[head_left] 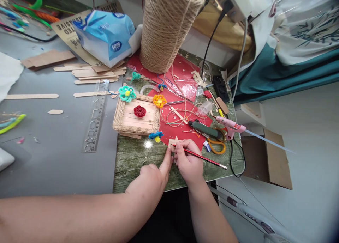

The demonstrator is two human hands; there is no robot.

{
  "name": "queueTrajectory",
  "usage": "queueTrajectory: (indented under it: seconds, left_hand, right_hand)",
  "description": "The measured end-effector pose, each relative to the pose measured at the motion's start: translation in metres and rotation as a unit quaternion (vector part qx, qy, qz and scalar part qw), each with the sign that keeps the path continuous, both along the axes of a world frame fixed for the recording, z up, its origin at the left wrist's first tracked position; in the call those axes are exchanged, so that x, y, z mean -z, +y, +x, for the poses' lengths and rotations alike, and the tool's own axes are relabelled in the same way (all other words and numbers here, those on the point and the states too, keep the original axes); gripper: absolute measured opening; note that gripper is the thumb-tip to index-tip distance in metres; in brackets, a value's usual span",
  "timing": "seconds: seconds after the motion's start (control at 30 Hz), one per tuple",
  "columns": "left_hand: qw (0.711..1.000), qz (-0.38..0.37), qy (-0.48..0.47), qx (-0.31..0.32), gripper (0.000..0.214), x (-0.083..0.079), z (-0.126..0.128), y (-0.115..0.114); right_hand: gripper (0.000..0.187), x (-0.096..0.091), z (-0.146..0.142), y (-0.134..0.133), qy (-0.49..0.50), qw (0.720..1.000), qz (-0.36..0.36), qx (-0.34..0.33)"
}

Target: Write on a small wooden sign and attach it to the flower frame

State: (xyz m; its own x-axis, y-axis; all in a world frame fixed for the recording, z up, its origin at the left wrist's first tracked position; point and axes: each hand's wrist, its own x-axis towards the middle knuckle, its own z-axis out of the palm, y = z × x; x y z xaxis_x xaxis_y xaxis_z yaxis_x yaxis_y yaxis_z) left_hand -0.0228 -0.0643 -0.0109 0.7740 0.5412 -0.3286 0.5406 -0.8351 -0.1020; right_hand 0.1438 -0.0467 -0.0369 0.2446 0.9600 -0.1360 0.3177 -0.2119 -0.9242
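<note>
Reference: clock directions are being read in the head view, 12 o'clock pointing away from the person.
Right hand [188, 162]: is closing around a red pencil [203, 158] in a writing grip; the shaft is trailing out toward 4 o'clock.
Pencil tip: is touching the small wooden piece [173, 142] on its near edge.
Left hand [152, 177]: is pinning that piece down with 1 outstretched finger at the piece's 8 o'clock side; the remaining fingers are curling in.
Wooden piece: is lying flat on the green board [132, 158], just past both hands, at the near edge of the red sheet [185, 66].
Twine-wrapped stick frame [136, 121]: is sitting at 10 o'clock from the piece, near it, carrying 1 red rose [140, 111] at its centre.
Blue flower [156, 135]: is lying just beside the piece at 9 o'clock.
Scissors [215, 144]: are resting at 3 o'clock from the piece, orange handles toward the person.
Glue gun [230, 125]: is lying at 2 o'clock, beyond the scissors.
Twine cone [166, 28]: is standing upright at 12 o'clock, well apart from the hands.
Stencil ruler [95, 117]: is lying at 9 o'clock on the grey table, left of the frame.
</note>
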Motion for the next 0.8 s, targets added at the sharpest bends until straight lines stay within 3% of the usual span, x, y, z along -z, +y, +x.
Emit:
queueTrajectory:
  seconds: [0.8]
  left_hand:
    - [1.0, -0.006, 0.003, 0.005, 0.072, -0.0038, -0.0006, 0.0028]
  right_hand:
    - [0.029, -0.0006, 0.0014, 0.0015, 0.001, 1.0, 0.012, -0.007]
